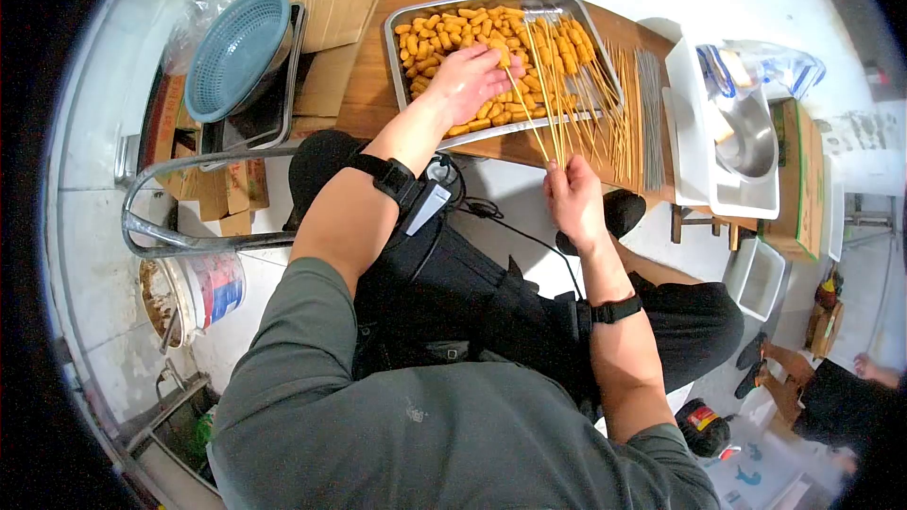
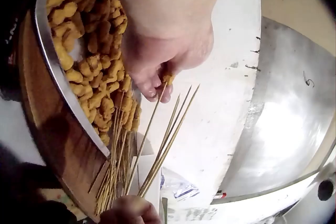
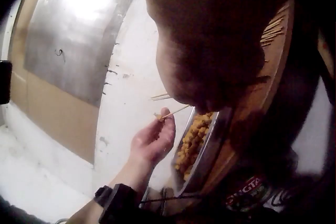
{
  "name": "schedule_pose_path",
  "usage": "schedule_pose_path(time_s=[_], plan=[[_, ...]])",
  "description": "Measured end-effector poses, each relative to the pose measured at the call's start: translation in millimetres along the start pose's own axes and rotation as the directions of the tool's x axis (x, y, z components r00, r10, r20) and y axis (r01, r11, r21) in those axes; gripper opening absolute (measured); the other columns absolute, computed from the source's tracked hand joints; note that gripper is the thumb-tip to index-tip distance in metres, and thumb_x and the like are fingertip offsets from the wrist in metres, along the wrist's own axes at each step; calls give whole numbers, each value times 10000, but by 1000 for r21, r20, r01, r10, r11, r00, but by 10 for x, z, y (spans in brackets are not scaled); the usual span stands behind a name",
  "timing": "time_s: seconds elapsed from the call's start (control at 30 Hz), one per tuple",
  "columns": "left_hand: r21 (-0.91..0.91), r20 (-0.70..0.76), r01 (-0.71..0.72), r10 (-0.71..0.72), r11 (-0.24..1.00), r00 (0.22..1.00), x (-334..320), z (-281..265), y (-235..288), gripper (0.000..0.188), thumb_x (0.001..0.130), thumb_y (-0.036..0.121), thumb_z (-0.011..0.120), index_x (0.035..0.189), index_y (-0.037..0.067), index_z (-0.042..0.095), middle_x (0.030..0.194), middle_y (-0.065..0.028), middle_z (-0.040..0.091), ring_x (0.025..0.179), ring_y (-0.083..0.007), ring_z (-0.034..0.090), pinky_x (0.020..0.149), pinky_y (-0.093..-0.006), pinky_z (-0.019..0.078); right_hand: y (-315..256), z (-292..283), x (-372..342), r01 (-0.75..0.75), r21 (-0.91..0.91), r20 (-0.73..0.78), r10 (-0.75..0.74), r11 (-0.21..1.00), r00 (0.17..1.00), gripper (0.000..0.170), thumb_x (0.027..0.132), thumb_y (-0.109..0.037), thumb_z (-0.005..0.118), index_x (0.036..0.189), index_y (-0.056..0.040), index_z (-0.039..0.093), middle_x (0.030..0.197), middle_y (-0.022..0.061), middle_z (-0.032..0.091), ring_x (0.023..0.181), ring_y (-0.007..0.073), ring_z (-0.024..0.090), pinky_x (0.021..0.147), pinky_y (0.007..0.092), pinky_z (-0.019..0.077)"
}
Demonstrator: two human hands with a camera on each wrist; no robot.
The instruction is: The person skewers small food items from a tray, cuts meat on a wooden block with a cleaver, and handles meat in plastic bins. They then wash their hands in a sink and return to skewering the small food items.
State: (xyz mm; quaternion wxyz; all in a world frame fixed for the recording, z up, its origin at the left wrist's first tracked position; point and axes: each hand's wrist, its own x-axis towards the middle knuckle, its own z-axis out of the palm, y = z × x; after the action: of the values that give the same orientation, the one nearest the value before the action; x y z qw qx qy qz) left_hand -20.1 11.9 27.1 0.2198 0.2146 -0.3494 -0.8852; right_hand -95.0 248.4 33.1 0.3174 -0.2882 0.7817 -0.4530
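Observation:
My left hand (image 1: 472, 83) is over a metal tray (image 1: 510, 131) of short orange-yellow food pieces (image 1: 444, 33). Its thumb and fingertips pinch one food piece (image 2: 167, 78) at the tip of a bamboo skewer (image 2: 147, 137). My right hand (image 1: 574, 198), in front of the tray's near edge, grips that skewer low down, along with several bare skewers (image 2: 170, 140) whose points fan upward. Threaded skewers of food (image 1: 572, 42) lie at the tray's right side, their sticks over the rim. In the right wrist view the right hand is dark and hides its own grip.
Bare bamboo skewers (image 1: 624, 123) and grey sticks (image 1: 649, 123) lie on the wooden table (image 1: 364, 99) right of the tray. Beyond them stands a white bin with a metal bowl (image 1: 756, 144). A blue-grey basket (image 1: 236, 52) is at left, above a metal chair frame (image 1: 132, 217).

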Motion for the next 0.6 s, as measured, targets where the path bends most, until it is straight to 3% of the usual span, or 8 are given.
schedule_pose_path(time_s=[0.3, 0.37, 0.43, 0.47, 0.5, 0.53, 0.57, 0.6], plan=[[96, 35, 134, -138, 986, 990, 29, 16, -118, 273, 942, 173, 543, 1167, 21, 519, 1119, -144, 628, 998, -250, 624, 854, -358, 507, -76, 11, 102, 34, -30, -49, -35, 999, 998, 261, 943, -196, 513, 786, 13, 522, 633, 116, 604, 593, 216, 596, 583, 349, 471], [554, -113, 117, -65, 824, 991, 98, -38, -42, 304, 940, 198, 551, 1182, 17, 522, 1133, -130, 629, 993, -239, 625, 859, -351, 500, -32, -32, 157, 76, -85, -110, -86, 993, 990, 255, 944, -195, 512, 798, 13, 520, 649, 130, 619, 618, 238, 612, 603, 362, 478], [663, -184, 123, 1, 738, 983, 181, -164, -129, 308, 901, 241, 597, 1107, 12, 592, 1032, -132, 667, 931, -221, 645, 826, -342, 507, -48, -85, 175, 21, -56, -130, -28, 998, 991, 257, 949, -197, 512, 795, 9, 511, 652, 135, 620, 615, 245, 611, 604, 369, 478], [905, -137, 100, 60, 415, 989, 210, -201, -120, 291, 876, 248, 612, 1046, 12, 623, 975, -147, 674, 898, -234, 653, 805, -347, 512, -54, -125, 159, 20, -53, -131, -27, 998, 991, 257, 951, -196, 509, 798, 10, 515, 646, 132, 616, 606, 243, 604, 601, 372, 478], [997, -71, 69, 97, 21, 993, 197, -173, -82, 278, 851, 255, 627, 986, 13, 655, 918, -162, 681, 865, -248, 661, 783, -352, 517, -58, -156, 148, 20, -49, -131, -26, 999, 991, 256, 953, -195, 506, 800, 11, 519, 640, 130, 611, 596, 241, 597, 599, 375, 477], [994, -12, 23, 105, -105, 994, 180, -124, -85, 276, 811, 269, 641, 914, 15, 674, 883, -207, 669, 849, -319, 659, 779, -399, 520, -58, -164, 146, 25, -42, -133, -30, 999, 991, 256, 953, -195, 506, 800, 11, 519, 640, 130, 611, 596, 241, 597, 599, 375, 477], [993, -8, 20, 107, -112, 994, 176, -61, -108, 276, 811, 269, 641, 914, 15, 674, 883, -207, 669, 849, -319, 659, 779, -399, 520, -45, -172, 147, -3, 18, -120, 5, 1000, 993, 245, 950, -197, 509, 824, 13, 529, 647, 132, 611, 597, 242, 593, 598, 378, 477], [973, 28, -11, 73, -230, 997, 172, 4, -163, 265, 814, 258, 629, 921, 21, 678, 908, -212, 666, 873, -349, 648, 795, -423, 515, -14, -191, 129, -35, 76, -105, 43, 997, 994, 237, 946, -199, 513, 847, 14, 540, 653, 134, 611, 598, 244, 589, 597, 381, 477]])
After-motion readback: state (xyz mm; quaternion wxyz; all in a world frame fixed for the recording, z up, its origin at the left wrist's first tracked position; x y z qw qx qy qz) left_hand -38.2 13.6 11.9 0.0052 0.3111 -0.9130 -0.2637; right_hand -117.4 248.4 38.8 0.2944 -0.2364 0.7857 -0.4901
